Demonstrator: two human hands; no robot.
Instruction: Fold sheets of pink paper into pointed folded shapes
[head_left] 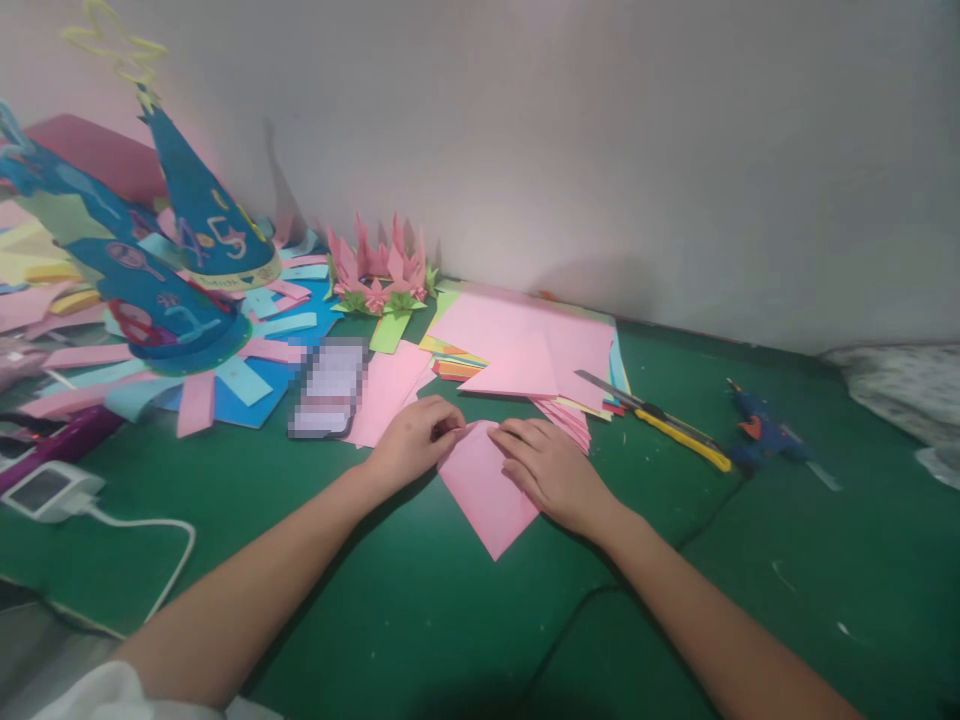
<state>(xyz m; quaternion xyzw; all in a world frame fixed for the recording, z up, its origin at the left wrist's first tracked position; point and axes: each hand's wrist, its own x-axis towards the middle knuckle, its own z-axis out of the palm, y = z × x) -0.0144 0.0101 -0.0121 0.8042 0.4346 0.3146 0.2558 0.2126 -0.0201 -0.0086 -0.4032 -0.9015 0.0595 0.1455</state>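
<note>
A pink sheet of paper (487, 490) lies on the green table with one corner pointing toward me. Its top edge looks folded. My left hand (415, 437) is closed, with thumb and index finger pinching the paper near its upper left corner. My right hand (559, 475) rests over the upper right side, fingers curved and gripping the paper along the top edge; its thumb is mostly hidden. Just beyond my hands is a stack of pink sheets (525, 330) over other coloured paper. More pink sheets (390, 390) lie left of it, beside a blurred phone (328, 390).
A yellow utility knife (682, 438) lies right of the stack, its blade exposed. Farther right is a blue glue gun (769, 430) with a cord. Blue cone hats (202, 200) and a pink paper crown (379, 265) stand at the left and back. A white cable (180, 530) curls at left.
</note>
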